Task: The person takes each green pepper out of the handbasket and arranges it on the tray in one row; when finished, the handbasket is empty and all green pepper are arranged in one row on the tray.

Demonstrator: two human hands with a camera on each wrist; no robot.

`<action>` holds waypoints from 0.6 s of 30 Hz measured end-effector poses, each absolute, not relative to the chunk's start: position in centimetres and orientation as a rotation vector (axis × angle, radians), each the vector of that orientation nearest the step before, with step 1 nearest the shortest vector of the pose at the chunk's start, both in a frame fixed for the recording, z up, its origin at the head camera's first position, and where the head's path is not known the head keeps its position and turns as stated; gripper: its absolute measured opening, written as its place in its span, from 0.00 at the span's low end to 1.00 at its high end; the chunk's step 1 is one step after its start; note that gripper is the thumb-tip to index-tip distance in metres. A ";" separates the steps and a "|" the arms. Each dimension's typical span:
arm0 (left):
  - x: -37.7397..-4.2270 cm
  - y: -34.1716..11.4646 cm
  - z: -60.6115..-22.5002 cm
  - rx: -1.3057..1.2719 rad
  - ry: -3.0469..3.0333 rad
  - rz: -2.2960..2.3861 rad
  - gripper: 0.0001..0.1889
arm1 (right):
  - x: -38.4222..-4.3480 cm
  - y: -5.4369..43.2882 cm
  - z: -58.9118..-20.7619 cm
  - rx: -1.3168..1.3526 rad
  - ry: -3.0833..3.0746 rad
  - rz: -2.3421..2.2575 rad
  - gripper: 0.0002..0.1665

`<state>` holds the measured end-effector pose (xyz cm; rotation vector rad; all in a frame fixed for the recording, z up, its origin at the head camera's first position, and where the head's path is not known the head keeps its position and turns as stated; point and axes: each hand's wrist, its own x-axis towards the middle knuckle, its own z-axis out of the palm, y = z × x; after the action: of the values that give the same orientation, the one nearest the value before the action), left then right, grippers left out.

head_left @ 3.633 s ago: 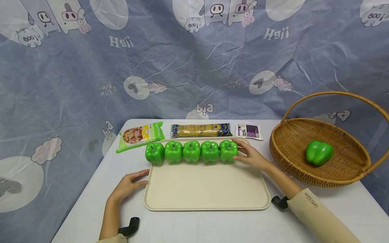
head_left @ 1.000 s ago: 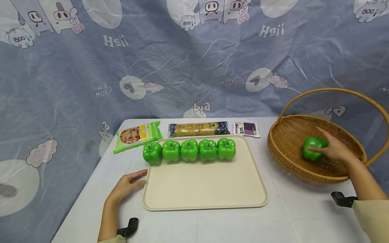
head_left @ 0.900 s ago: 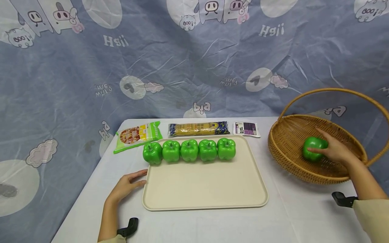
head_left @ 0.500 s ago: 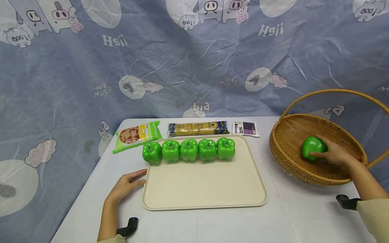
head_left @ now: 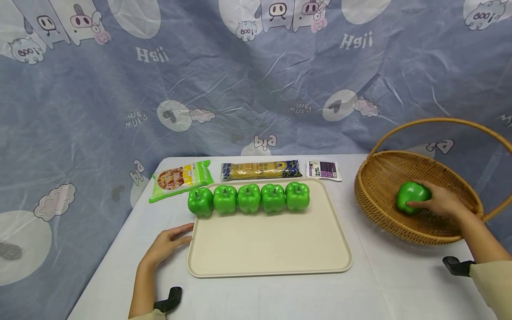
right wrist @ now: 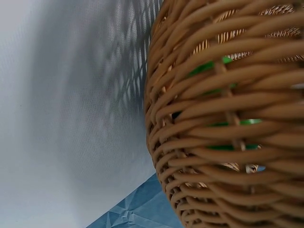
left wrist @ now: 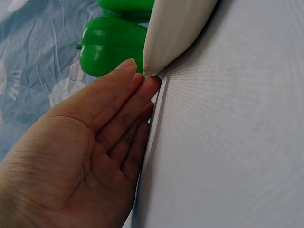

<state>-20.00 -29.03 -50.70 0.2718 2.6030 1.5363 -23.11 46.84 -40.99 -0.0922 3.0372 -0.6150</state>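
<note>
My right hand point(head_left: 438, 202) reaches into the wicker basket point(head_left: 370, 209) and grips a green bell pepper point(head_left: 410, 195), thumb on its near side and fingers behind it. In the right wrist view the basket weave point(right wrist: 228, 114) hides that hand, with bits of green showing through. My left hand point(head_left: 164, 246) lies by the left edge of the cream tray point(head_left: 272, 244), fingers loosely extended. The left wrist view has that hand point(left wrist: 80, 147) with its fingertips right at the tray rim point(left wrist: 173, 38). Several green bell peppers point(head_left: 249, 198) stand in a row along the tray's far side.
Behind the tray lie a green food packet point(head_left: 182, 180), a pack of noodles point(head_left: 261, 170) and a small purple-and-white packet point(head_left: 323, 170). A white cloth point(head_left: 256, 298) covers the table, and a patterned curtain point(head_left: 240, 80) hangs behind. The basket's tall handle point(head_left: 444, 120) arches over it.
My right hand has left the row's right-end pepper, moved right into the basket and closed around the bell pepper there, which is turned slightly. The left hand has stayed by the tray.
</note>
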 end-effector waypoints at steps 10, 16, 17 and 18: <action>-20.0 -29.0 -50.6 0.259 2.604 1.532 0.25 | -23.1 46.6 -41.5 -0.216 3.116 -0.609 0.50; -19.9 -28.9 -50.4 0.244 2.598 1.531 0.24 | -23.0 46.4 -41.5 -0.214 3.068 -0.656 0.48; -19.9 -28.9 -50.4 0.243 2.598 1.534 0.24 | -23.0 46.3 -41.4 -0.204 3.060 -0.659 0.48; -19.9 -28.9 -50.4 0.246 2.598 1.534 0.24 | -23.0 46.3 -41.4 -0.198 3.055 -0.656 0.48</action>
<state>-19.88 -28.89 -50.41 0.2463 2.5980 1.5342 -23.00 46.27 -41.36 -0.1977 3.0550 -0.6564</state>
